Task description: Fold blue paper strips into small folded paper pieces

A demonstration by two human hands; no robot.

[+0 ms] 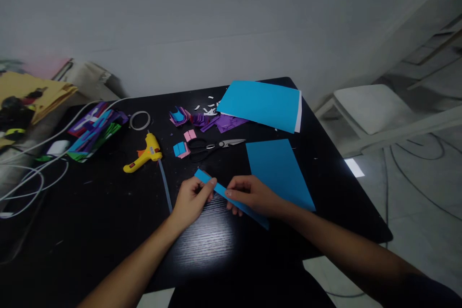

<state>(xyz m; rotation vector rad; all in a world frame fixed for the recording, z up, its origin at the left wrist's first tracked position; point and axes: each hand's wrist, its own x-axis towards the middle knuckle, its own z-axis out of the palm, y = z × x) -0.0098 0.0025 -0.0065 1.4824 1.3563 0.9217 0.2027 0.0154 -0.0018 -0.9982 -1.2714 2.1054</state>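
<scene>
A long narrow strip of blue paper (220,189) runs slantwise between my hands, above the black table. My left hand (195,197) pinches it near its upper left end, thumb on top. Farther along, my right hand (250,195) grips the strip between thumb and fingers; its lower right end sticks out beneath that hand. Partly under my right forearm lies a blue paper sheet (279,168). Just beyond my hands rest black-handled scissors (216,145), blades pointing right. Small folded blue and pink paper pieces (181,149) sit beside the scissor handles.
A yellow glue gun (146,153) with a glue stick lies left. Behind are a tape roll (140,121), purple paper pieces (229,122) and stacked blue and white sheets (260,103). White cables (36,173) and coloured scraps (96,130) crowd the left side. A white stool (371,106) stands right.
</scene>
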